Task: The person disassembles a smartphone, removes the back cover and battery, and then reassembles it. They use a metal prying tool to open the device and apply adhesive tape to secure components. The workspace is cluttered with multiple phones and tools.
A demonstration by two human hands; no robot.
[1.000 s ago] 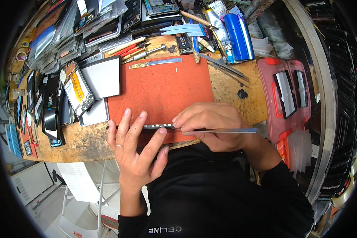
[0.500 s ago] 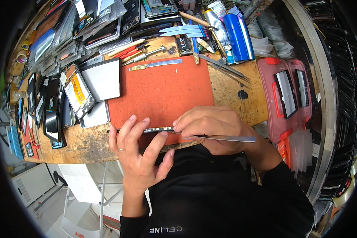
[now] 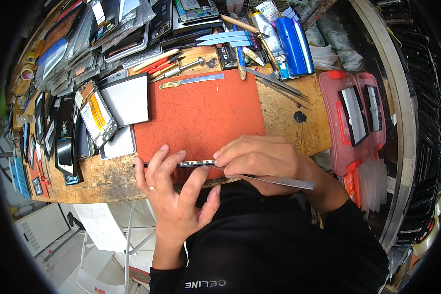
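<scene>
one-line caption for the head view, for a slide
Left hand gripping a slim dark piece, right hand a metal strip, at a red mat.

left hand (image 3: 176, 198) with fingers (image 3: 192, 183) spread, thumb (image 3: 210, 204) apart, right hand (image 3: 262, 156) curled in a pinching grip

- Black top (image 3: 279, 245), with small white lettering (image 3: 206, 284) at its near, left part.
- Left sleeve (image 3: 169, 278) and right sleeve (image 3: 360, 240) black, both ending on the forearm.
- Slim ring (image 3: 152, 187) on a left-hand finger.
</scene>
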